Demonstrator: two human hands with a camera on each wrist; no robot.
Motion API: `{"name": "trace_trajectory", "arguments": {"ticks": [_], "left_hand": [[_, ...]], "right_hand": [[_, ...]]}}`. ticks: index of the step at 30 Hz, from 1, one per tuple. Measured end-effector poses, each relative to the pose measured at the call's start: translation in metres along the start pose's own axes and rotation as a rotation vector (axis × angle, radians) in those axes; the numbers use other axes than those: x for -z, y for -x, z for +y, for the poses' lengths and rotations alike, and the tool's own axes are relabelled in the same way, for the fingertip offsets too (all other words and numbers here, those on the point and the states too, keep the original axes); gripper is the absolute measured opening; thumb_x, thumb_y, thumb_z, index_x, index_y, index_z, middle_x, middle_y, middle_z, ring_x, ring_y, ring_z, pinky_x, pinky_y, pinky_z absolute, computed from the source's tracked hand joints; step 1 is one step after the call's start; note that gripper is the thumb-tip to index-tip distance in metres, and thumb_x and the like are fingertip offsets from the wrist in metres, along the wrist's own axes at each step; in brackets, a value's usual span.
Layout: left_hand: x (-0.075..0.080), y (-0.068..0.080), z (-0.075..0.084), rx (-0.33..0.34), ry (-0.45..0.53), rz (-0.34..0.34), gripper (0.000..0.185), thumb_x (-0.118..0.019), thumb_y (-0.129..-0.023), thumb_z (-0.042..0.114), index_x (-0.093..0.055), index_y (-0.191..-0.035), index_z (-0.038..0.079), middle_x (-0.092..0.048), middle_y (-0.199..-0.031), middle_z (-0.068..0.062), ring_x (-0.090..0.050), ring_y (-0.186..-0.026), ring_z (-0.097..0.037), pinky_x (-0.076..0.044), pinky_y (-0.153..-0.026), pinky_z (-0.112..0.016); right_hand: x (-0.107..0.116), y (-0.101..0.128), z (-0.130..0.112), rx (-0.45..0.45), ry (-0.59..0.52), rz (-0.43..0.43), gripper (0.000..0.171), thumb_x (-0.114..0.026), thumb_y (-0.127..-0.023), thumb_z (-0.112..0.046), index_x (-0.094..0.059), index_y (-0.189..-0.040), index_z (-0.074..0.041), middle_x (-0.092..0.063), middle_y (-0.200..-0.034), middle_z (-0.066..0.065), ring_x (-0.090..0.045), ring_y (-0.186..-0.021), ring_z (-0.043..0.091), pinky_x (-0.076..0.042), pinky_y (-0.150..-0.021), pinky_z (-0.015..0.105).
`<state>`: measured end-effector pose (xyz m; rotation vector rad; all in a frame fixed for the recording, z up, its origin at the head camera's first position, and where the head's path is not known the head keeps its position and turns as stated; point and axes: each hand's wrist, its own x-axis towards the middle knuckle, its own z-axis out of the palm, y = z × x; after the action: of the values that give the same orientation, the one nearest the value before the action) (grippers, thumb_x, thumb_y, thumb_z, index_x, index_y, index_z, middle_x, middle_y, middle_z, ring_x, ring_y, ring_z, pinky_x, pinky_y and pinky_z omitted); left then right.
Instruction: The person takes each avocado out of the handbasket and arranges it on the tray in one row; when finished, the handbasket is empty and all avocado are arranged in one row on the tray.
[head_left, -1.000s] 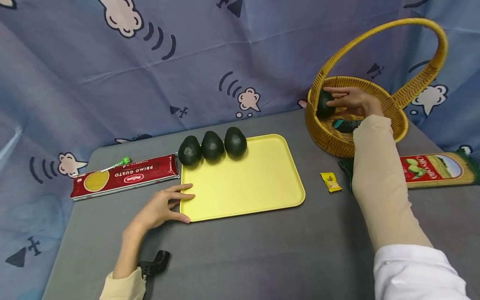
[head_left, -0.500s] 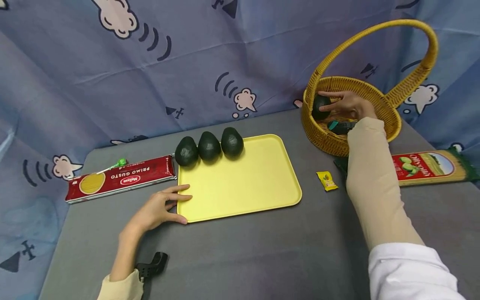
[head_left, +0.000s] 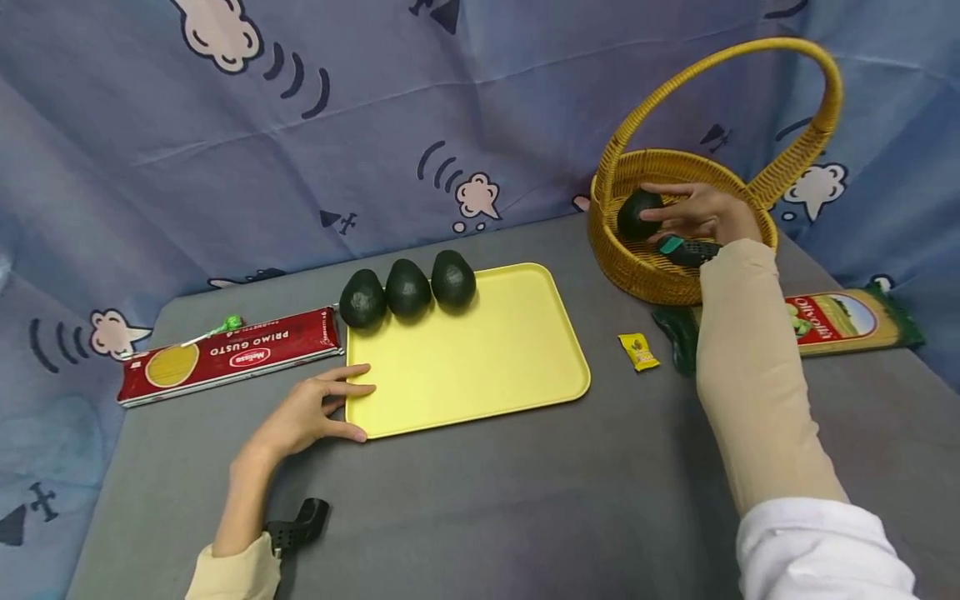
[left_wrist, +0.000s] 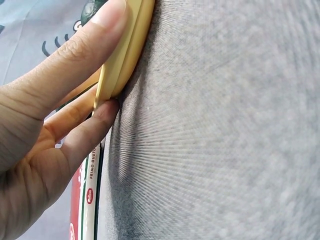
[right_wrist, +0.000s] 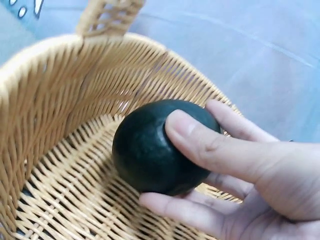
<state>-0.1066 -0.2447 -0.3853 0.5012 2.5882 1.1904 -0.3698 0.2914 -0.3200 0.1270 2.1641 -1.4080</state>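
My right hand (head_left: 708,215) is inside the yellow wicker basket (head_left: 645,279) and grips a dark green avocado (right_wrist: 160,150). In the right wrist view, the thumb lies across the fruit's side and the other fingers reach round it; whether it touches the basket floor I cannot tell. My left hand (head_left: 303,412) holds the near left corner of the yellow tray (head_left: 480,358), thumb on its front edge and fingers over its left side. Three avocados (head_left: 408,289) stand in a row along the tray's far left edge.
Left of the tray lies a red spaghetti pack (head_left: 232,354) with a green lollipop (head_left: 232,322) on it. A small yellow packet (head_left: 639,352) lies right of the tray. Beyond it are a dark green elongated thing (head_left: 678,337) and an Olivolia pack (head_left: 855,321), partly behind my right arm.
The head view has shifted, so everything slides left in it. My right hand has moved the avocado slightly away from the basket's left wall. The left hand stays on the tray corner.
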Motion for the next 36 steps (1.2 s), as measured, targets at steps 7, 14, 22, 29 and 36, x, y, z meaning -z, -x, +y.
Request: {"name": "trace_trajectory", "arguments": {"ticks": [7,14,22,29,36], "left_hand": [[0.0,-0.004,-0.006,0.021,-0.023,-0.001,0.058,-0.085,-0.069,0.012,-0.065,-0.121,-0.002,-0.045,-0.143,-0.018,-0.036,-0.135,-0.037,-0.047,-0.096,-0.039],[0.0,-0.01,-0.009,0.018,-0.043,-0.016,0.058,-0.085,-0.07,0.014,-0.065,-0.122,-0.002,-0.045,-0.144,-0.018,-0.036,-0.135,-0.038,-0.048,-0.096,-0.039],[0.002,-0.013,-0.009,-0.004,-0.034,-0.012,0.058,-0.085,-0.069,0.013,-0.065,-0.121,-0.003,-0.045,-0.142,-0.02,-0.036,-0.134,-0.04,-0.047,-0.096,-0.041],[0.005,-0.013,-0.01,-0.012,-0.011,-0.016,0.058,-0.085,-0.07,0.012,-0.064,-0.121,-0.004,-0.044,-0.143,-0.021,-0.035,-0.134,-0.04,-0.047,-0.096,-0.041],[0.009,-0.01,-0.01,-0.006,-0.006,-0.015,0.058,-0.084,-0.071,0.012,-0.063,-0.123,-0.005,-0.043,-0.144,-0.022,-0.035,-0.134,-0.041,-0.047,-0.096,-0.041]], "right_hand": [[0.004,0.008,-0.002,0.009,-0.074,-0.03,0.076,-0.066,-0.091,-0.017,-0.024,-0.153,-0.026,-0.065,-0.064,-0.009,-0.059,-0.05,0.007,-0.035,-0.035,0.019],[0.008,0.014,-0.001,-0.02,-0.119,-0.032,0.079,-0.068,-0.089,-0.015,-0.024,-0.153,-0.028,-0.061,-0.119,0.003,-0.071,-0.089,0.022,-0.049,-0.044,0.02],[0.01,0.025,-0.002,0.004,-0.215,-0.098,0.076,-0.061,-0.093,-0.004,-0.022,-0.153,-0.03,-0.014,-0.158,0.013,-0.069,-0.093,0.018,-0.059,-0.076,0.03],[0.009,0.033,-0.003,0.086,-0.227,-0.125,0.074,-0.056,-0.094,0.002,-0.023,-0.153,-0.027,-0.029,-0.144,0.013,-0.067,-0.096,0.018,-0.057,-0.085,0.039],[-0.001,0.044,-0.011,0.168,-0.278,-0.127,0.074,-0.057,-0.092,0.006,-0.028,-0.152,-0.025,-0.041,-0.132,0.008,-0.068,-0.094,0.019,-0.058,-0.08,0.041]]}}
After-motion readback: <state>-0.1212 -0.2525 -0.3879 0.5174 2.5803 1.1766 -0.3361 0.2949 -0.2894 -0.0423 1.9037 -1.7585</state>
